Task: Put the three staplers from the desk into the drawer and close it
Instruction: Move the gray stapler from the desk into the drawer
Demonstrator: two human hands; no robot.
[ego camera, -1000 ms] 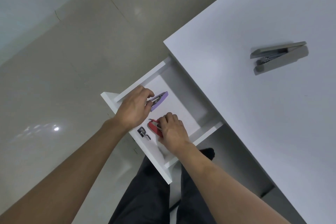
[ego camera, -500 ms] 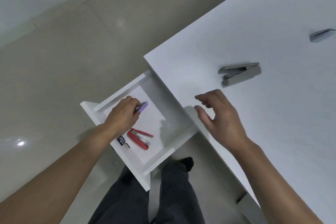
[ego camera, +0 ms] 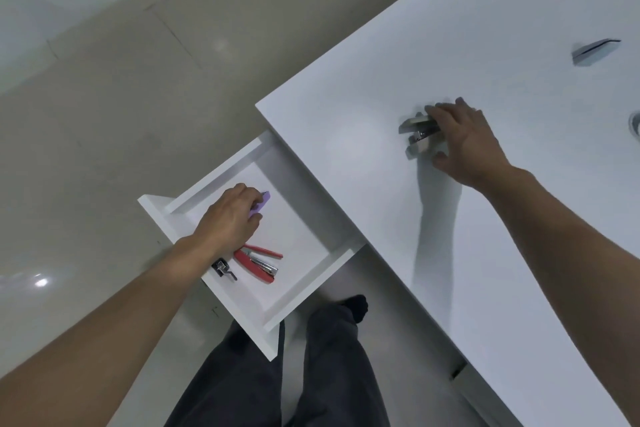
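The white drawer (ego camera: pixel 313 276) stands pulled out below the white desk (ego camera: pixel 363 87). A red stapler (ego camera: pixel 258 262) lies open inside it. My left hand (ego camera: pixel 230 220) rests in the drawer with its fingers curled around a purple stapler (ego camera: pixel 260 205), mostly hidden by the hand. On the desk, my right hand (ego camera: pixel 465 140) covers a grey stapler (ego camera: pixel 417 130), fingers on its top and thumb on its near side; only its left end shows.
A small black and silver metal piece (ego camera: pixel 223 269) lies in the drawer near my left wrist. A grey object (ego camera: pixel 594 50) sits far right on the desk. My legs (ego camera: pixel 287 371) are below the drawer front. Tiled floor spreads to the left.
My right hand left the red stapler in the drawer, crossed over the desk and now reaches onto the grey stapler. My left hand stays on the purple stapler.
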